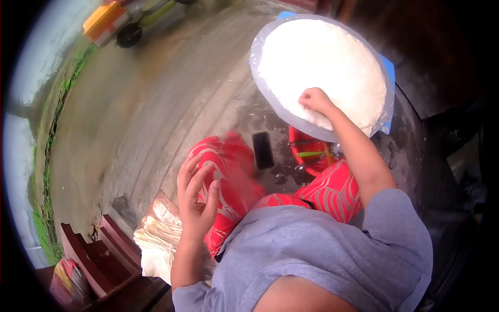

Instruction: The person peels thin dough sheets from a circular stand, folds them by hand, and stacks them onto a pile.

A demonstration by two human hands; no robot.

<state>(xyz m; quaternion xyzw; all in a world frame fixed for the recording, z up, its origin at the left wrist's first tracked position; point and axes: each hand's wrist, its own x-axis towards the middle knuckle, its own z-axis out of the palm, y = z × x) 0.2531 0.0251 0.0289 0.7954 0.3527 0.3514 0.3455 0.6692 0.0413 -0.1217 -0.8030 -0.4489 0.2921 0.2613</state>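
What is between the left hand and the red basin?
In the head view, the red-patterned left trouser leg comes between the left hand and red basin, then a dark phone.

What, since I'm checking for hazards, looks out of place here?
The phone looks odd: it lies on the floor, beside the red basin, where dark, seemingly wet patches could dampen it.

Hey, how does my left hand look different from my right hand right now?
Your left hand is open with its fingers apart; your right hand has its fingers curled in. The left hand is in front of the red patterned trousers, while the right hand is over the white layer on the round tray. Both are bare.
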